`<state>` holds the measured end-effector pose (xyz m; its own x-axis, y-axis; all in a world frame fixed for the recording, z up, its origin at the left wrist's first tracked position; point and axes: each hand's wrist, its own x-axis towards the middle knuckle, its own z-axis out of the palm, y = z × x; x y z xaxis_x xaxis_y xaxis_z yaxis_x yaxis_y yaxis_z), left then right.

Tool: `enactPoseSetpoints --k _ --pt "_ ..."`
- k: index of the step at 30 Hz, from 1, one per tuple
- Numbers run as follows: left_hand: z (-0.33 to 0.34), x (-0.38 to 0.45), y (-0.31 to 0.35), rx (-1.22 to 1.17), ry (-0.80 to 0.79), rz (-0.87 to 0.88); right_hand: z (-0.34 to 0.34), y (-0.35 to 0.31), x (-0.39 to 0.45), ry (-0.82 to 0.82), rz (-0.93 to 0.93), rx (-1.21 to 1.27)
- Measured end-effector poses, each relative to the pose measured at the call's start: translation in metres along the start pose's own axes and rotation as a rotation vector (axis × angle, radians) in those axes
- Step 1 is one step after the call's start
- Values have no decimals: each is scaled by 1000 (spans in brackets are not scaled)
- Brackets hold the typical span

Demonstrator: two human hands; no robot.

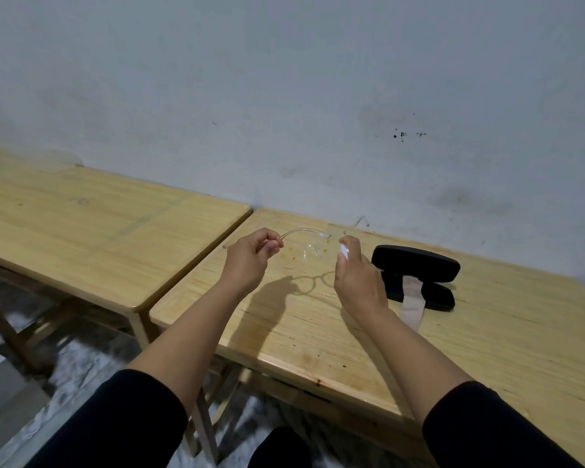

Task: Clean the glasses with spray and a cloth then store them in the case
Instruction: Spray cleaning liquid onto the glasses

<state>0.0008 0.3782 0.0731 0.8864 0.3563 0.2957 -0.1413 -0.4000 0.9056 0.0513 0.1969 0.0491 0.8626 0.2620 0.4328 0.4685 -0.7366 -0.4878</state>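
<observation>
My left hand (250,256) pinches the end of one temple arm of the clear-framed glasses (306,243) and holds them in the air above the wooden table (487,332). Their shadow falls on the wood below. My right hand (357,276) is closed around a small white spray bottle (343,249), whose top points toward the lenses from the right. A black glasses case (416,263) lies open just right of that hand. A pale grey cloth (412,305) hangs out of the case onto the table.
A second wooden table (98,224) stands to the left, separated by a narrow gap. A grey-white wall (318,96) runs close behind both tables. Small yellow specks mark the wood under the glasses. My knee shows below the table's front edge.
</observation>
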Motion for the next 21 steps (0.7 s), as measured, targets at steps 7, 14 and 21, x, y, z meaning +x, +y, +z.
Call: enactPoseSetpoints --k 7,14,21 --pt "4 1 5 -18 -21 -9 7 -20 -4 -130 -96 -10" --pt "5 0 9 -23 -31 -16 9 -24 -7 -39 -99 112" --pt "-7 4 5 -179 -28 -23 -4 -4 0 36 557 1178"
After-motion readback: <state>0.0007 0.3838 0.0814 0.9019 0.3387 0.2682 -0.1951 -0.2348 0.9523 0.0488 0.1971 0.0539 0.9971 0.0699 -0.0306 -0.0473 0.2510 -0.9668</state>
